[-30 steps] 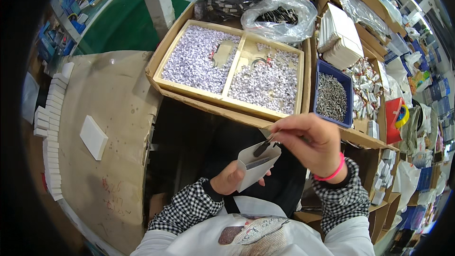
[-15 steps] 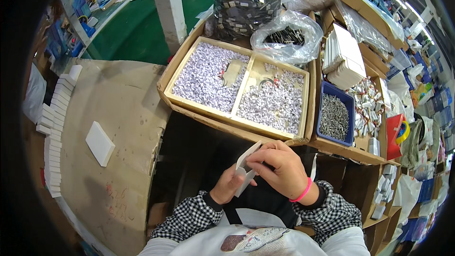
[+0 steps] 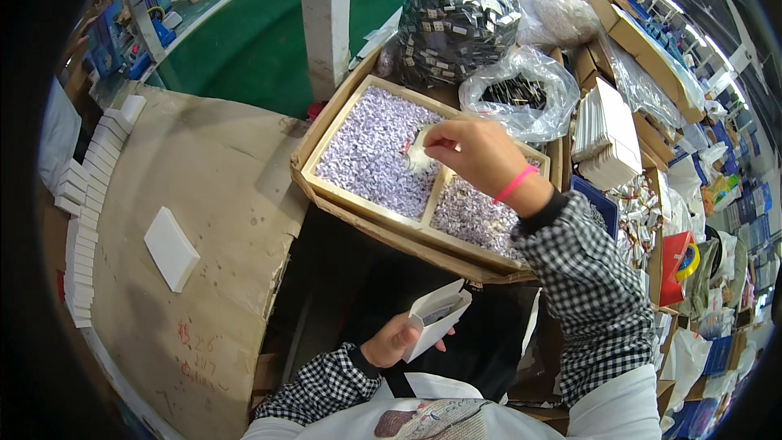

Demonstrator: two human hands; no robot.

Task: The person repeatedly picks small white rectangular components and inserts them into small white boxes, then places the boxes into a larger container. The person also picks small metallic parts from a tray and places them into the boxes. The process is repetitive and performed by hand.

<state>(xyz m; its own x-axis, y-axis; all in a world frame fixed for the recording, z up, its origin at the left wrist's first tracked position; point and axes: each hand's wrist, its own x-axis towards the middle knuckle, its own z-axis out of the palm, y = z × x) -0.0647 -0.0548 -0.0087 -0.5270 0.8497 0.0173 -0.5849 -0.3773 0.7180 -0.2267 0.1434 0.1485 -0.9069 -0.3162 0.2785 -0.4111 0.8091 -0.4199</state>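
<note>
White card makes up the small box [image 3: 438, 322] low in the centre of the frame — open at its upper end, something grey showing inside. It leans to the right in the left hand [image 3: 393, 342], whose fingers wrap it from beneath and hold it firmly. The right hand [image 3: 481, 155] is well apart, above the box in the frame, its fingertips drawn close together over the tray [image 3: 366, 202]; whether anything is between them I cannot tell. White bits [image 3: 375, 147] fill much of the tray's left compartment, and more lie in the right one, partly behind the right arm. Beyond, at top centre, stand a bag [image 3: 460, 28] of black pieces and an open clear bag [image 3: 558, 106]. Far left — a row of white boxes [image 3: 77, 236] and one flat white box [image 3: 171, 248] on brown board [image 3: 220, 195].
</note>
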